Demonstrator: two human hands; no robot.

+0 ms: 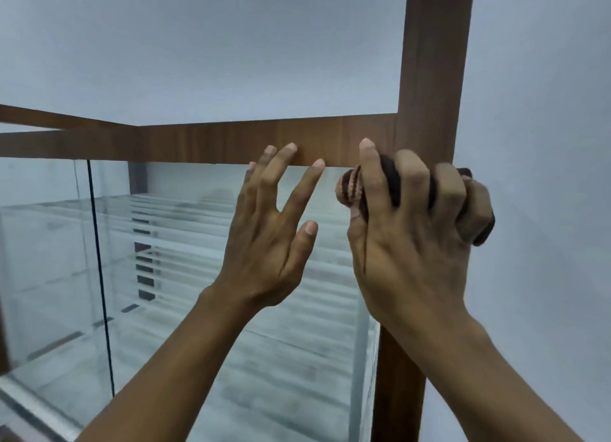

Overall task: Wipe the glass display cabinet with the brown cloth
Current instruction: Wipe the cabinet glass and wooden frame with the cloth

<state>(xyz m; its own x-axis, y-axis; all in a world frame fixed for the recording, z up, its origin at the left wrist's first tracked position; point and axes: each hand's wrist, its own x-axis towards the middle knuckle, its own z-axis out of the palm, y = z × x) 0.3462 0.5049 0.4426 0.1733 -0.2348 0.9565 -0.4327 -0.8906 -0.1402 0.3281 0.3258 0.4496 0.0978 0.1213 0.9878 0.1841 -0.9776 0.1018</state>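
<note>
Best wiped with right hand [410, 243] fingers kept clenched round the bunched brown cloth [352, 189] at the glass display cabinet's [231, 137] top right corner, left hand [264, 240] splayed, steadying the glass.

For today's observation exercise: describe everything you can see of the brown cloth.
The cloth is dark brown with a lighter ribbed edge showing at its left end. It is bunched into a wad, mostly hidden in the right hand, whose fingers wrap over it. It sits pressed near the corner where the wooden rail meets the post.
</note>
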